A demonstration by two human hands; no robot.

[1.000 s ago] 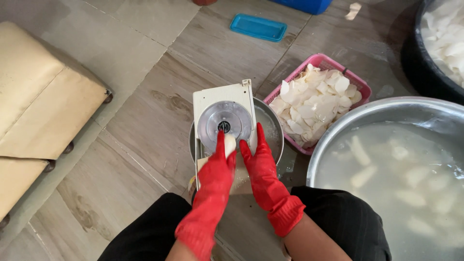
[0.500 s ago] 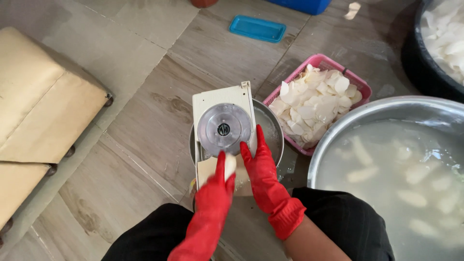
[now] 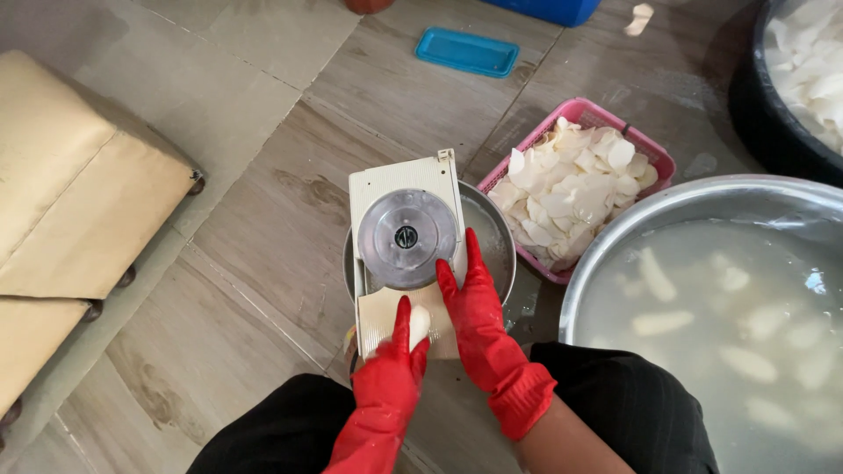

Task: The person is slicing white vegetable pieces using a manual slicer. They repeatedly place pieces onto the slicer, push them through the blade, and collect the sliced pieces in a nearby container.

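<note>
Head view: the left hand (image 3: 386,377), in a glossy red rubber glove, clasps a pale, smooth root piece (image 3: 420,323) against the cream plastic slicer (image 3: 406,246) at its 6 o'clock end. The right hand (image 3: 470,303), fingers flat, steadies the slicer's edge. Its round grey disc (image 3: 406,237) sits over a steel bowl (image 3: 496,241). At 2 o'clock, a pink mesh basket (image 3: 654,158) holds white slices.

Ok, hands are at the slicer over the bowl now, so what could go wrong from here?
1. The left hand presses a small white piece close beside the round blade disc; as the piece shortens, gloved fingertips could reach the blade.
2. The slicer lies across a metal bowl, steadied only by the right hand; it may slip sideways.
3. The floor tiles look wet near the big water basin.
</note>
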